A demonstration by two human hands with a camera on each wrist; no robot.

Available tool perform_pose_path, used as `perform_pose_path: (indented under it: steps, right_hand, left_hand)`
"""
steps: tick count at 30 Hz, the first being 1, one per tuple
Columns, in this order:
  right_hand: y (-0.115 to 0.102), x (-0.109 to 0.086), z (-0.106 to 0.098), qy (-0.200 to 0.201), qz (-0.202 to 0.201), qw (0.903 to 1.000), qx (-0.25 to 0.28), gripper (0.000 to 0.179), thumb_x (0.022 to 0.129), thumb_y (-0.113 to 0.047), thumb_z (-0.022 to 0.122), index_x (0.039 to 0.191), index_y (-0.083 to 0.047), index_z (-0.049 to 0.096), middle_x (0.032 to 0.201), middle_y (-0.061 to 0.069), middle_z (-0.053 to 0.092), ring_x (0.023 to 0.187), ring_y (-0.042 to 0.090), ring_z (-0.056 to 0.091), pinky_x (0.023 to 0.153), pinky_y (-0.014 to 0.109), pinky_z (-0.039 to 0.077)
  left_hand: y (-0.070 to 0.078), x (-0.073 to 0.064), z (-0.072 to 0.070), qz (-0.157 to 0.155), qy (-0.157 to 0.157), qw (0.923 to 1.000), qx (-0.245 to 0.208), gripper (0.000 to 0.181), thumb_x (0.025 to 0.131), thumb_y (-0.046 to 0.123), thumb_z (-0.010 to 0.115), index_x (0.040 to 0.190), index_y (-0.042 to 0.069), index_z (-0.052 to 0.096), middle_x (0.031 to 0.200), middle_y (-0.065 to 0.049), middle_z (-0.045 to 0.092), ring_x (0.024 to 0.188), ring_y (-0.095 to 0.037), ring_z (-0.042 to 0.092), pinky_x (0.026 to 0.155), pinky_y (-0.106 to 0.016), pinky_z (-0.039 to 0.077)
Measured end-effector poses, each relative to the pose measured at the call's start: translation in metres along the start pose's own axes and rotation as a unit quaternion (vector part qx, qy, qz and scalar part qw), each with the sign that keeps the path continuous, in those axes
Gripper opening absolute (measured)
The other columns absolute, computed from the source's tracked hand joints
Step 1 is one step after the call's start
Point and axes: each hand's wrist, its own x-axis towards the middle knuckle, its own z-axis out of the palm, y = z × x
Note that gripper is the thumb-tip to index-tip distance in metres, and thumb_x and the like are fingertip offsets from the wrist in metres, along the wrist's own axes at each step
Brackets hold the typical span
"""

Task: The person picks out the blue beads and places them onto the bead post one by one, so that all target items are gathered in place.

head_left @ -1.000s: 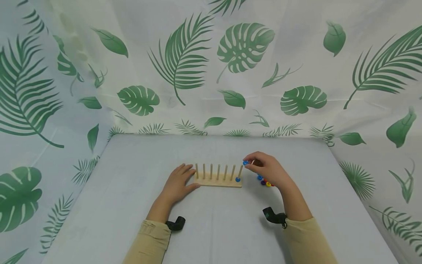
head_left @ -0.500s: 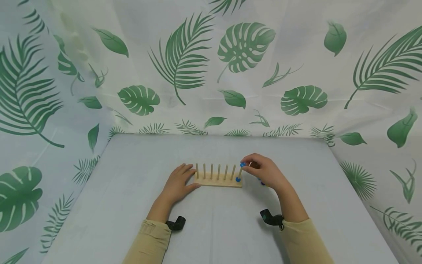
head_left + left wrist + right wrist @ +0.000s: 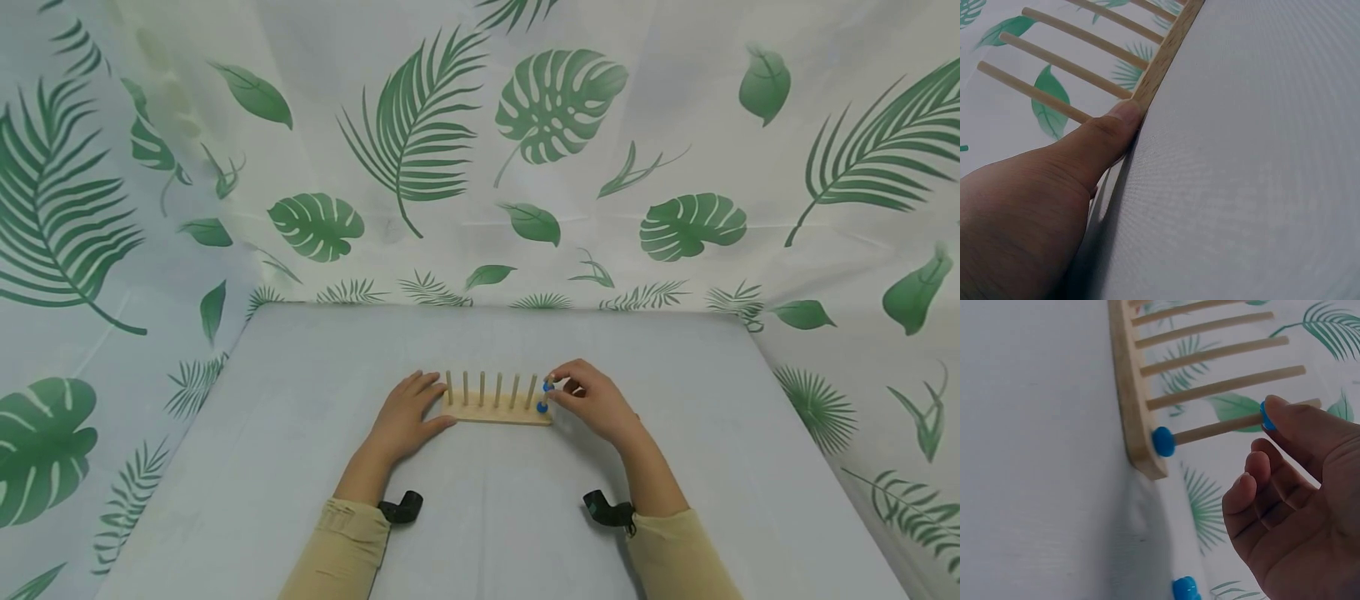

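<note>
A wooden peg board (image 3: 491, 412) with a row of upright pegs stands on the table. My left hand (image 3: 403, 421) holds its left end, the thumb (image 3: 1125, 112) against the front edge and the fingers toward the back. At the rightmost peg, my right hand (image 3: 596, 404) pinches a blue bead (image 3: 1266, 417) between thumb and forefinger. That bead is threaded on the peg, a little below its tip. Another blue bead (image 3: 1164, 442) sits at the foot of the same peg. The other pegs in the head view carry no beads.
More blue beads (image 3: 1186, 589) lie on the table beyond the board's right end; the right hand hides them in the head view. A white cloth with green leaves (image 3: 558, 108) hangs behind the table (image 3: 487, 508).
My right hand has moved left and down, bringing the blue bead from beside the rightmost peg's tip onto the peg. It now covers the loose beads. The left hand stays put.
</note>
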Motion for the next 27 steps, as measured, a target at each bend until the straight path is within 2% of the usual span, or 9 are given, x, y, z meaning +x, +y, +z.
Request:
perform_pose_path:
  steps: [5,9,15,19,23,27]
  right_hand:
    - [0.009,-0.002,0.009,0.010,0.005,0.9999,0.006,0.016,0.092,-0.023,0.072,0.107,-0.021,0.067,0.114,0.000,0.062,0.090,0.014,0.059,0.078,0.029,0.054]
    - [0.015,-0.003,0.016,0.008,0.012,0.9998,0.012,0.015,0.092,-0.021,0.072,0.106,-0.019,0.067,0.118,0.005,0.062,0.089,0.015,0.060,0.073,0.028,0.053]
    - [0.022,-0.002,0.023,-0.008,0.046,0.9982,0.037,0.018,0.093,-0.020,0.071,0.109,-0.014,0.064,0.117,0.010,0.059,0.068,0.015,0.063,0.056,0.028,0.055]
    - [0.024,-0.003,0.026,-0.019,0.074,0.9957,0.053,0.021,0.094,-0.020,0.070,0.112,-0.012,0.062,0.108,0.010,0.059,0.060,0.017,0.063,0.057,0.028,0.055]
    - [0.024,-0.005,0.028,-0.023,0.100,0.9926,0.065,0.024,0.094,-0.022,0.069,0.115,-0.014,0.061,0.090,0.009,0.062,0.057,0.019,0.064,0.058,0.029,0.055]
    - [0.026,-0.006,0.029,-0.027,0.111,0.9911,0.068,0.027,0.093,-0.024,0.070,0.118,-0.016,0.061,0.076,0.008,0.061,0.055,0.019,0.062,0.056,0.030,0.055]
  left_hand:
    - [0.001,0.000,0.000,0.005,0.006,1.0000,-0.004,0.067,0.090,0.057,0.063,0.143,0.017,0.053,0.155,-0.005,0.043,0.149,-0.032,0.029,0.123,-0.051,0.025]
    - [0.001,0.000,0.000,0.005,0.005,1.0000,-0.002,0.068,0.090,0.057,0.064,0.143,0.016,0.053,0.155,-0.005,0.043,0.149,-0.032,0.029,0.124,-0.050,0.024]
    - [0.001,0.000,0.000,0.004,0.005,1.0000,-0.001,0.068,0.089,0.057,0.064,0.143,0.017,0.053,0.155,-0.005,0.044,0.149,-0.032,0.029,0.124,-0.050,0.024]
    - [0.001,0.001,0.000,0.002,0.003,1.0000,0.001,0.068,0.090,0.057,0.064,0.144,0.016,0.053,0.155,-0.005,0.043,0.149,-0.031,0.029,0.124,-0.050,0.024]
    - [0.001,0.000,0.000,0.002,0.005,1.0000,-0.003,0.068,0.090,0.056,0.064,0.143,0.016,0.053,0.155,-0.005,0.043,0.149,-0.032,0.029,0.123,-0.051,0.024]
    - [0.001,0.000,0.000,0.004,0.006,1.0000,-0.003,0.068,0.090,0.056,0.065,0.143,0.015,0.053,0.155,-0.005,0.044,0.149,-0.032,0.030,0.123,-0.052,0.025]
